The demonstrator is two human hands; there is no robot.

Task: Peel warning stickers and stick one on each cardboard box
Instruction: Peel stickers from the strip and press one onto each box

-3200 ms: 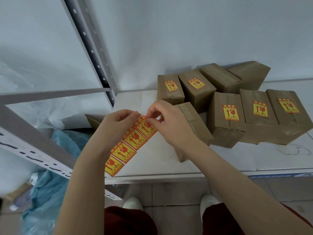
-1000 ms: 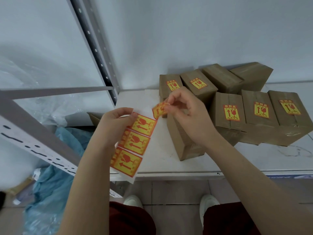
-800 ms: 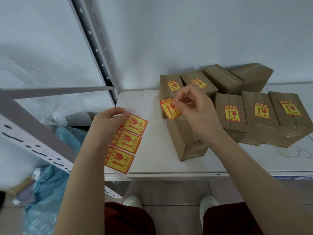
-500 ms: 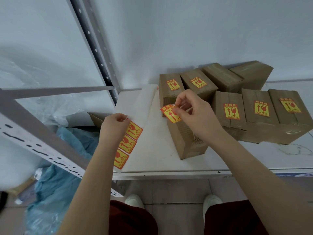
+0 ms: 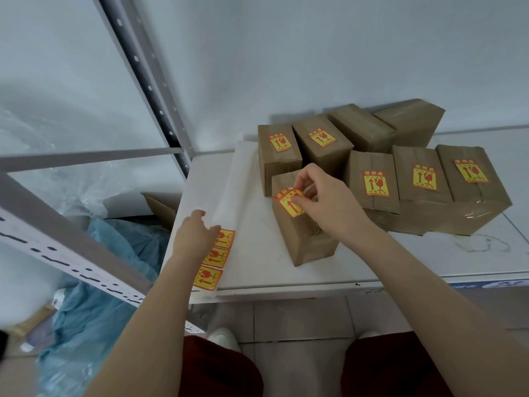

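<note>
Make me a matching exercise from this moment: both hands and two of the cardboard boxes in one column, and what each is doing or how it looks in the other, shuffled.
Column one:
1. left hand
2. right hand
3. nearest box
4. rearmost box

Column two:
A. no sticker showing on it
B. pinches the peeled sticker
C. rests on the sticker strip
D. has the peeled sticker held at its top face

Pairs: 1-C, 2-B, 3-D, 4-A
</note>
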